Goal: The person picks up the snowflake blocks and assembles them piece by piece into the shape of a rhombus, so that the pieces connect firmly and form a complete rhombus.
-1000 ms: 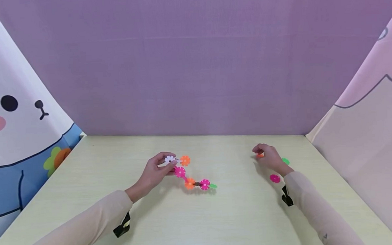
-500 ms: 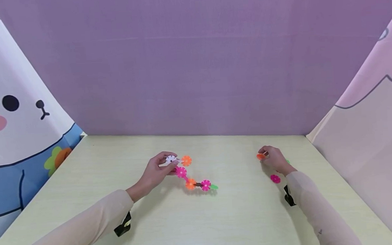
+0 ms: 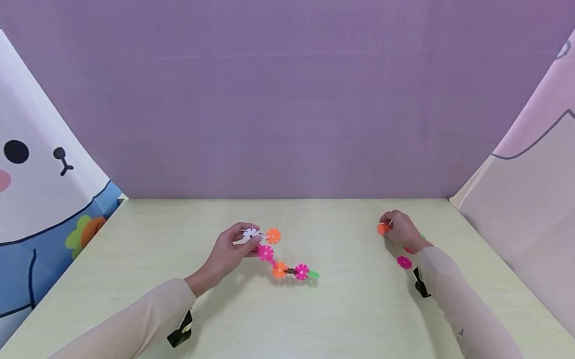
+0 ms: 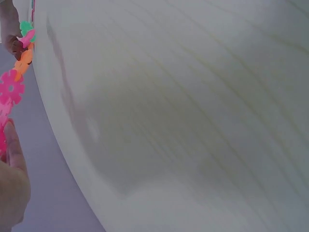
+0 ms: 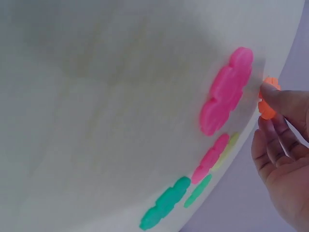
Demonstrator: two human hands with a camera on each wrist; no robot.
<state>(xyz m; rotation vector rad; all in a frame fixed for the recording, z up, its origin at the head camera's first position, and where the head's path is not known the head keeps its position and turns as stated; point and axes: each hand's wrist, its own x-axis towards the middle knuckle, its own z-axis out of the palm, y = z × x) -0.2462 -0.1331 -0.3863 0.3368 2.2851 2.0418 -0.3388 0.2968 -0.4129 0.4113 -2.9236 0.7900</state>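
Observation:
My left hand pinches a chain of flower-shaped interlocking discs at the white disc. An orange disc sticks out rightward from it. Below, a pink disc leads on to another orange disc, a dark piece, a second pink disc and a green one at the tail. Over at the right, my right hand pinches a loose orange disc between thumb and fingers, also visible in the right wrist view as an orange disc.
Loose discs lie near the right hand: a large-looking pink disc, another pink disc, a teal disc, a green disc and a yellowish disc. A purple cloth hangs behind the pale table.
My right hand has shifted slightly right, and the orange disc shows more fully at its fingertips. A second pink disc now shows beneath that wrist. The left hand stays nearly still with the chain.

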